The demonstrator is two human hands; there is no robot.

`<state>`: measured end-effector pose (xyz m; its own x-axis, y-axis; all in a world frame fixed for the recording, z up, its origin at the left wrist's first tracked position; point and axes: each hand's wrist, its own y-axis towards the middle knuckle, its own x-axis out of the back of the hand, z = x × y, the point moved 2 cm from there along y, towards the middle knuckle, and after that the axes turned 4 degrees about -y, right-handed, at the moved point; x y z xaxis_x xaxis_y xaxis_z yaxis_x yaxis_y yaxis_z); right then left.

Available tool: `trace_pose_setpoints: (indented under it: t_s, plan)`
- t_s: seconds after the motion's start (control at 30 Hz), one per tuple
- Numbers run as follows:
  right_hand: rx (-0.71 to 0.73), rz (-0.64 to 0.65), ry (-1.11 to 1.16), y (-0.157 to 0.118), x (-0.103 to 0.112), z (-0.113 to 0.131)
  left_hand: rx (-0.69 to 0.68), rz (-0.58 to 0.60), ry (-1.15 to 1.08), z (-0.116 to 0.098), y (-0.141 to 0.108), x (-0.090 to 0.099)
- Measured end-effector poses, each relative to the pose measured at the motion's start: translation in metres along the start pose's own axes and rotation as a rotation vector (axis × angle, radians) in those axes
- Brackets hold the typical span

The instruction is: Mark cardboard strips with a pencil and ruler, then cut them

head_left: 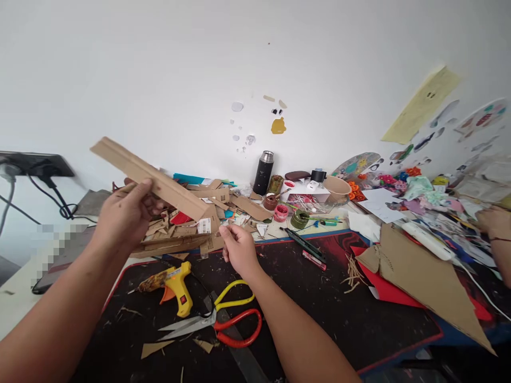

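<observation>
My left hand (130,213) grips a long folded cardboard strip (155,183), raised at a slant above the desk with its far end up to the left. Close to the strip's lower right end, my right hand (238,246) has thumb and forefinger pinched together. What sits between those fingertips is too small to make out. Below my hands, a yellow hot glue gun (175,284) lies on the dark mat (319,308). Scissors (223,319) with one yellow and one red handle lie in front of it, blades pointing left.
Cardboard scraps (199,197) pile up behind my hands. A black flask (263,173), paint jars (280,213) and a craft knife (303,243) stand or lie beyond. At right are a large cardboard sheet (423,276), a white corded device (427,239) and another person's hand (495,223).
</observation>
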<state>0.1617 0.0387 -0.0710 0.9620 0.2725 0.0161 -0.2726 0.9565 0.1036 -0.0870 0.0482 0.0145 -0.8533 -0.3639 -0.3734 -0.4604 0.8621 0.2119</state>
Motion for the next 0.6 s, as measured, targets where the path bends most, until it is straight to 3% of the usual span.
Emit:
trace_pose_setpoints:
  t_s: [0.13,0.3,0.43,0.6]
  plan:
    - [-0.014,-0.02,-0.022,-0.003,0.0,-0.005,-0.007,-0.033,-0.043,-0.005,0.006,0.005]
    - [-0.025,0.083,-0.236,-0.021,0.001,-0.003,0.04,0.027,-0.071,-0.002,0.001,-0.002]
    - [0.051,0.169,-0.593,-0.039,0.015,0.015,0.07,0.067,-0.095,-0.003,-0.003,-0.008]
    - [-0.018,0.329,-0.812,-0.071,0.035,0.045,0.066,0.086,-0.128,-0.006,-0.005,-0.012]
